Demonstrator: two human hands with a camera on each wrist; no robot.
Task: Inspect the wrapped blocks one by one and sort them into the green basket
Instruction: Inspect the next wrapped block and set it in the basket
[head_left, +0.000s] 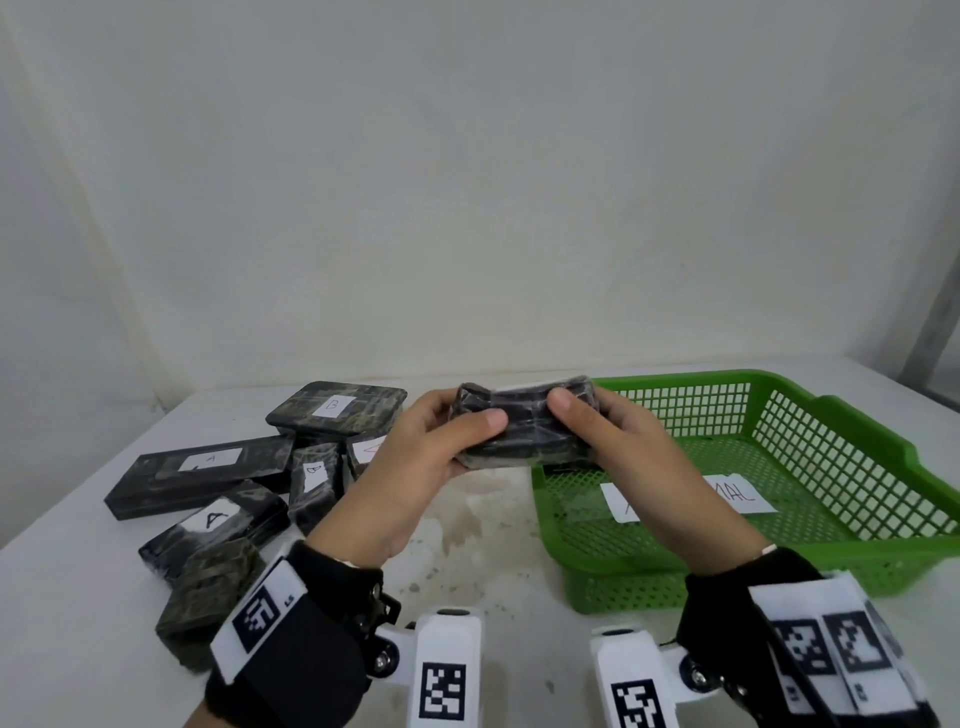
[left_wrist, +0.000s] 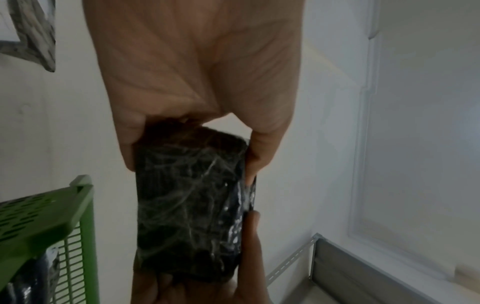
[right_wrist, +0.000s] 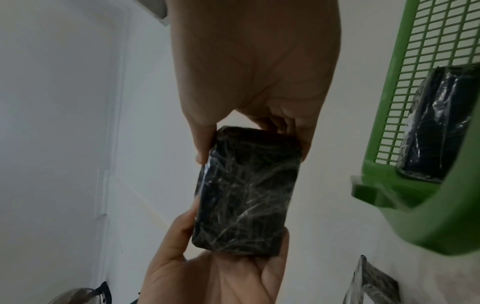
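Both hands held one wrapped block (head_left: 524, 426) in the air between the pile and the green basket (head_left: 852, 452): the left hand (head_left: 415, 467) gripped its left end, the right hand (head_left: 634, 457) its right end, thumbs on top. The basket on the surface (head_left: 493, 551) held a paper label (head_left: 737, 499) and another wrapped block (right_wrist: 439, 127). Other blocks (head_left: 208, 483) lay piled at the left.

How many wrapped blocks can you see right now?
8 blocks: six piled left on the table, one held by both hands, one in the green basket; others may be hidden.
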